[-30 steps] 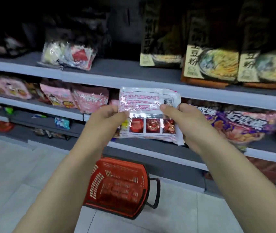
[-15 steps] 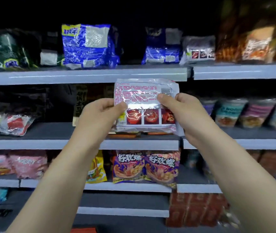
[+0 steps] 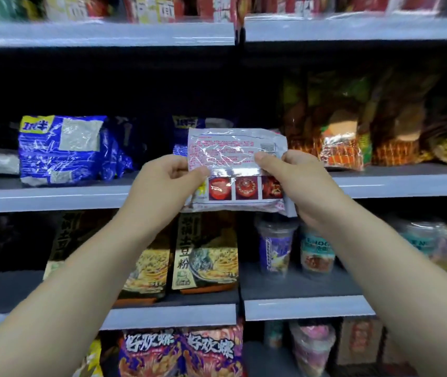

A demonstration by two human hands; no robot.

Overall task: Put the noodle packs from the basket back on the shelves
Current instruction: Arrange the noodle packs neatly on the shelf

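This is a shop, in an aisle of packaged food. Long grey shelves [image 3: 102, 34] with flat front strips run in tiers above, behind and below the hands. Left of the left hand [image 3: 162, 183] lie blue noodle bags [image 3: 59, 148], and right of the right hand [image 3: 295, 180] stand orange-patterned bags [image 3: 342, 151]. Below the hands stand yellow-and-black noodle bags [image 3: 206, 254] and lidded cups [image 3: 275, 248], several alike and facing outward, goods of the same kind as the noodle pack [image 3: 233, 151] that both hands grip.
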